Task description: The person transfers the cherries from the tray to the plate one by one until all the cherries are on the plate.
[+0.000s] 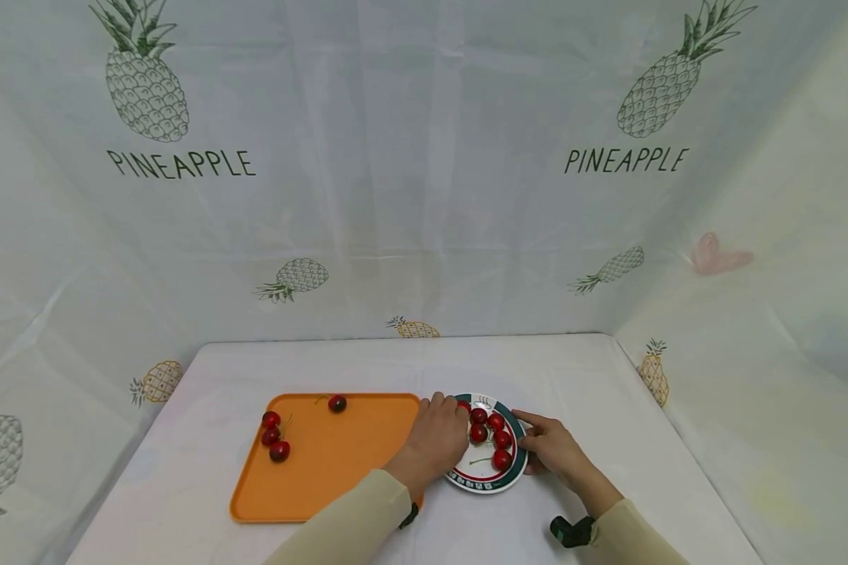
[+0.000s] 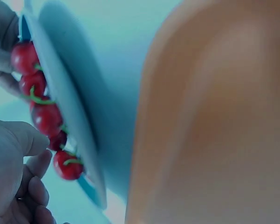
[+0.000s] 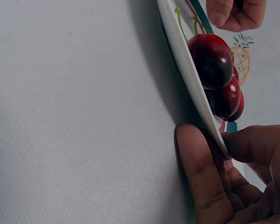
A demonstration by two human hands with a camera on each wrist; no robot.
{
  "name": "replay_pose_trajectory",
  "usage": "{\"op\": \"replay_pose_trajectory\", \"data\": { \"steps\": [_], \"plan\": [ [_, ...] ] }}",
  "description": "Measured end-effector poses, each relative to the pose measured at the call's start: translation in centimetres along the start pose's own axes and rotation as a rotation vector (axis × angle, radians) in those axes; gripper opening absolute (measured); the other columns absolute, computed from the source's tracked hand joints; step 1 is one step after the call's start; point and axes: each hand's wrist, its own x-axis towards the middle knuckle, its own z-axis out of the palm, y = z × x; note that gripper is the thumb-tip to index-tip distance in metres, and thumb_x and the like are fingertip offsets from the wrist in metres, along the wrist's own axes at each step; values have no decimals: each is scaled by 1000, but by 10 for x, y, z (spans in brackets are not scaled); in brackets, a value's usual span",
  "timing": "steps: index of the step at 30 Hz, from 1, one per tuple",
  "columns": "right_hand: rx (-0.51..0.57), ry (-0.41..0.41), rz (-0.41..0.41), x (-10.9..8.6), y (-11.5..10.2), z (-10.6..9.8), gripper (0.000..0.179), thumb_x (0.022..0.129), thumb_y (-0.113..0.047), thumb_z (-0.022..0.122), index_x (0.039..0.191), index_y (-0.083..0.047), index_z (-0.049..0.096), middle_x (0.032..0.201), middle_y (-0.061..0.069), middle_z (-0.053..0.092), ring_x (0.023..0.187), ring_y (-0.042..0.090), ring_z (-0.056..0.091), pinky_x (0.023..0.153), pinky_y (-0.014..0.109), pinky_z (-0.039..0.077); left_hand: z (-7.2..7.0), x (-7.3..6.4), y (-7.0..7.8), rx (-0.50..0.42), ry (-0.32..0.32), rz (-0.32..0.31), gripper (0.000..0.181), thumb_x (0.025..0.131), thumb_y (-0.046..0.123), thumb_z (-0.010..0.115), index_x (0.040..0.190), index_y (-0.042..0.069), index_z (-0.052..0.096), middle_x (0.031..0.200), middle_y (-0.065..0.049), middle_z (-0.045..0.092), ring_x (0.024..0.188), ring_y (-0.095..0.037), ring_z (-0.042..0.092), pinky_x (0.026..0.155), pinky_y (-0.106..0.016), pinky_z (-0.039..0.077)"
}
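Six cherries [image 1: 477, 433] at least sit on a round white plate [image 1: 484, 487] with a green band, on the table [image 1: 593, 384] in front of this person. The right hand [image 1: 553, 449] has the plate's right rim pinched, thumb laid over the edge and a finger tucked underneath, so the rim runs right between them. Two cherries lie just inward of that thumb, near it but apart.

Over the plate's left side comes the left hand [image 1: 438, 435], palm down, its wrist above the edge of an orange tray [image 1: 353, 486]. Its fingers are loosely curled, thumb and fingertips a little apart (nothing shows between them, as far as I can see). One dark red cherry [image 2: 58, 141] lies right off that thumb's tip; whether they touch, I can't tell.

Four more cherries are on the tray, all well away from either hand: three bunched by its left edge [image 1: 271, 436], and one [image 1: 337, 403] by the far side. Pale sleeves [image 1: 353, 522] cover both forearms, and behind the table hangs a whitish cloth [image 1: 410, 196] printed with pineapples.
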Motion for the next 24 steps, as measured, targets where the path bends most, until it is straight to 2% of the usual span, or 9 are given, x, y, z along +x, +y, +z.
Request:
{"op": "replay_pose_trajectory", "data": {
  "steps": [5, 10, 15, 20, 24],
  "plan": [
    [-3, 1, 3, -1, 1, 0, 57, 97, -1, 64, 152, -6, 54, 103, 15, 63, 62, 23, 67, 59, 36, 60, -5, -3, -17, 3, 33, 16, 28, 101, 34, 65, 114, 10, 72, 97, -2, 57, 92, -21, 45, 83, -35, 44],
    [-9, 7, -5, -1, 0, 1, 56, 97, -2, 65, 152, -7, 55, 103, 14, 64, 62, 23, 66, 59, 36, 60, -19, -15, -47, 7, 68, 30, 25, 102, 31, 66, 114, 11, 72, 98, -2, 57, 92, -22, 44, 80, -34, 44],
    [-15, 11, -14, -1, 0, 0, 57, 96, -1, 65, 151, -6, 55, 103, 14, 64, 62, 23, 66, 59, 36, 60, -30, -32, -89, -35, 107, -21, 20, 101, 27, 66, 112, 11, 71, 102, -5, 59, 94, -24, 46, 83, -37, 45],
    [-18, 9, -17, -1, 0, -1, 57, 96, 0, 64, 151, -6, 55, 102, 14, 64, 61, 22, 66, 58, 36, 60, -27, -51, -140, -85, 161, -71, 12, 101, 19, 67, 107, 10, 70, 101, -7, 61, 93, -27, 47, 84, -43, 45],
    [-18, 3, -19, -1, 0, -1, 57, 96, 0, 64, 151, -6, 55, 101, 14, 63, 61, 22, 66, 58, 35, 60, -25, -65, -176, -93, 155, -131, 12, 99, 20, 72, 106, 11, 69, 103, -8, 61, 96, -29, 48, 85, -46, 46]
  ]
}}
